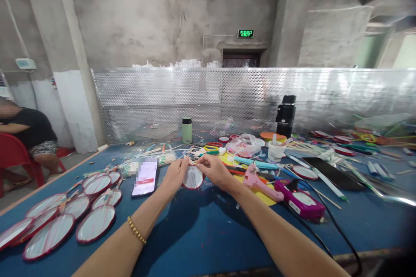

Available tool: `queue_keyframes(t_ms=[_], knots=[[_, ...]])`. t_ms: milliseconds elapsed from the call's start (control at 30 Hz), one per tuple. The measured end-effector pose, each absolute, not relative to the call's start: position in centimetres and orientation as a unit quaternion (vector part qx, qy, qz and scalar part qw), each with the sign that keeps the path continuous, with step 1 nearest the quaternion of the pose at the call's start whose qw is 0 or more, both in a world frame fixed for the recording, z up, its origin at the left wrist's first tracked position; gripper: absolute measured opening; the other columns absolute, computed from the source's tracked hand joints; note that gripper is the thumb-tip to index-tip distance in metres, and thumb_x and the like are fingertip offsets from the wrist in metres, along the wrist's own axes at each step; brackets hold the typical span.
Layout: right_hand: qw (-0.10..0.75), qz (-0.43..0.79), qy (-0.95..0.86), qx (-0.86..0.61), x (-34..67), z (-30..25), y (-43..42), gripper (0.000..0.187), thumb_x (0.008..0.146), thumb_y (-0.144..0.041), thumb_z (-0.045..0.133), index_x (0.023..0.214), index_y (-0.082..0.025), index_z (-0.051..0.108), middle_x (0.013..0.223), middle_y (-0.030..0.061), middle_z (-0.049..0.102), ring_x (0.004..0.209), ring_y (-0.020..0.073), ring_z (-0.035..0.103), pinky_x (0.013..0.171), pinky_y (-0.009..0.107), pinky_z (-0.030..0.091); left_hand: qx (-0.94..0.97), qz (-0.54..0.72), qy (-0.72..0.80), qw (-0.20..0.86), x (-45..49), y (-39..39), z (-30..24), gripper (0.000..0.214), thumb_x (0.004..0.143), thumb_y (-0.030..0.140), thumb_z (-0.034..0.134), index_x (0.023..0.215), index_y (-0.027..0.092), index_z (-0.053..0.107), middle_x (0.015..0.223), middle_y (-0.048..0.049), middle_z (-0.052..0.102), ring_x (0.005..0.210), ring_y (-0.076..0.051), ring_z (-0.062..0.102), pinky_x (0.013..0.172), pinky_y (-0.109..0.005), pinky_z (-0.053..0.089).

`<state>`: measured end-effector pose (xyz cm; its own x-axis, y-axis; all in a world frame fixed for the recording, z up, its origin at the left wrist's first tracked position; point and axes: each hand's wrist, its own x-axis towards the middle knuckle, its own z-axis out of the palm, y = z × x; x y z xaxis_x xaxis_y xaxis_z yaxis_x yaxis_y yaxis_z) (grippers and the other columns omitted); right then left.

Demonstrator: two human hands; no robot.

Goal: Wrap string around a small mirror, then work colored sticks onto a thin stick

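A small round white disc (pixel 193 178) with a red rim is upright between my hands over the blue table. My left hand (pixel 177 174) is closed on its left edge, thumb and fingers near the top. At the upper right rim, my right hand (pixel 214 170) has its fingertips pinched together; what lies in that pinch is too small to make out. A lit phone (pixel 145 177) lies just left of my left hand. Close to my right wrist is a pink glue gun (pixel 261 185), resting on yellow sheet material.
Several larger red-rimmed discs (pixel 50 236) with sticks lie at the left. A purple device (pixel 300 201) with a black cable sits at the right, near a dark phone (pixel 331 173). Behind stand a green bottle (pixel 186 130), a black flask (pixel 286 117) and a perforated metal screen (pixel 156 95). A person (pixel 30 127) sits far left.
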<state>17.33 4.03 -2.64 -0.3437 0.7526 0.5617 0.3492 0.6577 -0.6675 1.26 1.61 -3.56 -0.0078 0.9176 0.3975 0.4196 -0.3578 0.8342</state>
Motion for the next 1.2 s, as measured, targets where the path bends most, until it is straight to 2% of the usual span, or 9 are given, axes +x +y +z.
queue_keyframes(t_ms=[100, 333, 433, 533, 700, 900, 1033, 1200], knots=[[0.454, 0.231, -0.787, -0.348, 16.8, -2.7, 3.5, 0.011, 0.079, -0.023, 0.057, 0.071, -0.016, 0.057, 0.063, -0.0013, 0.060, 0.056, 0.0108, 0.054, 0.054, 0.021, 0.043, 0.671, 0.481, 0.513, 0.234, 1.5, 1.9, -3.9, 0.047, 0.085, 0.051, 0.040, 0.058, 0.015, 0.054, 0.056, -0.0017, 0.050, 0.053, -0.012, 0.041, 0.048, -0.022, 0.025], [0.447, 0.271, -0.778, -0.348, 17.2, -2.2, 3.5, 0.015, 0.078, -0.028, 0.056, 0.069, -0.017, 0.058, 0.053, -0.0032, 0.055, 0.047, 0.0105, 0.052, 0.046, 0.020, 0.041, 0.697, 0.457, 0.514, 0.204, 2.0, 1.9, -3.9, 0.042, 0.085, 0.040, 0.040, 0.051, 0.017, 0.048, 0.051, 0.0009, 0.044, 0.051, -0.011, 0.037, 0.049, -0.023, 0.021], [0.466, 0.262, -0.767, -0.354, 17.7, -1.5, 3.7, 0.012, 0.075, -0.025, 0.058, 0.068, -0.015, 0.061, 0.060, -0.0011, 0.058, 0.054, 0.0109, 0.054, 0.051, 0.021, 0.043, 0.709, 0.451, 0.505, 0.198, 2.1, 1.6, -3.6, 0.043, 0.085, 0.041, 0.040, 0.050, 0.017, 0.047, 0.049, 0.0025, 0.040, 0.050, -0.010, 0.034, 0.049, -0.023, 0.020], [0.480, 0.255, -0.760, -0.356, 18.1, -0.8, 3.7, 0.011, 0.072, -0.024, 0.062, 0.066, -0.015, 0.063, 0.068, 0.0011, 0.061, 0.063, 0.0116, 0.054, 0.055, 0.020, 0.043, 0.719, 0.451, 0.492, 0.194, 2.1, 1.3, -3.2, 0.045, 0.087, 0.043, 0.036, 0.054, 0.017, 0.052, 0.051, 0.0021, 0.044, 0.052, -0.011, 0.038, 0.051, -0.023, 0.024], [0.453, 0.299, -0.763, -0.350, 18.5, -0.6, 3.4, 0.020, 0.075, -0.032, 0.061, 0.069, -0.014, 0.065, 0.052, -0.0029, 0.054, 0.046, 0.0083, 0.046, 0.043, 0.019, 0.038, 0.728, 0.457, 0.480, 0.178, 1.6, 1.1, -2.4, 0.037, 0.086, 0.034, 0.037, 0.067, 0.016, 0.063, 0.061, -0.0009, 0.057, 0.062, -0.014, 0.050, 0.060, -0.024, 0.032], [0.439, 0.307, -0.773, -0.340, 18.4, -1.2, 3.6, 0.017, 0.076, -0.030, 0.060, 0.074, -0.014, 0.066, 0.053, -0.0033, 0.056, 0.044, 0.0084, 0.049, 0.043, 0.019, 0.039, 0.732, 0.461, 0.472, 0.166, 1.5, 0.9, -2.1, 0.025, 0.081, 0.027, 0.046, 0.087, 0.017, 0.068, 0.083, -0.0036, 0.068, 0.076, -0.016, 0.056, 0.070, -0.025, 0.037], [0.450, 0.275, -0.778, -0.342, 18.2, -1.5, 3.8, 0.012, 0.074, -0.023, 0.059, 0.077, -0.014, 0.066, 0.063, -0.0001, 0.063, 0.055, 0.0112, 0.057, 0.051, 0.021, 0.044, 0.730, 0.455, 0.478, 0.179, 1.6, 0.9, -2.2, 0.024, 0.079, 0.028, 0.050, 0.088, 0.015, 0.069, 0.074, -0.0030, 0.066, 0.065, -0.015, 0.054, 0.061, -0.024, 0.035], [0.457, 0.242, -0.785, -0.341, 17.7, -1.7, 3.6, 0.010, 0.073, -0.019, 0.060, 0.081, -0.014, 0.064, 0.074, 0.0028, 0.067, 0.065, 0.0138, 0.062, 0.059, 0.023, 0.048, 0.716, 0.465, 0.481, 0.198, 1.7, 1.0, -2.3, 0.022, 0.076, 0.030, 0.053, 0.082, 0.014, 0.067, 0.068, -0.0008, 0.061, 0.061, -0.013, 0.050, 0.057, -0.023, 0.033]])
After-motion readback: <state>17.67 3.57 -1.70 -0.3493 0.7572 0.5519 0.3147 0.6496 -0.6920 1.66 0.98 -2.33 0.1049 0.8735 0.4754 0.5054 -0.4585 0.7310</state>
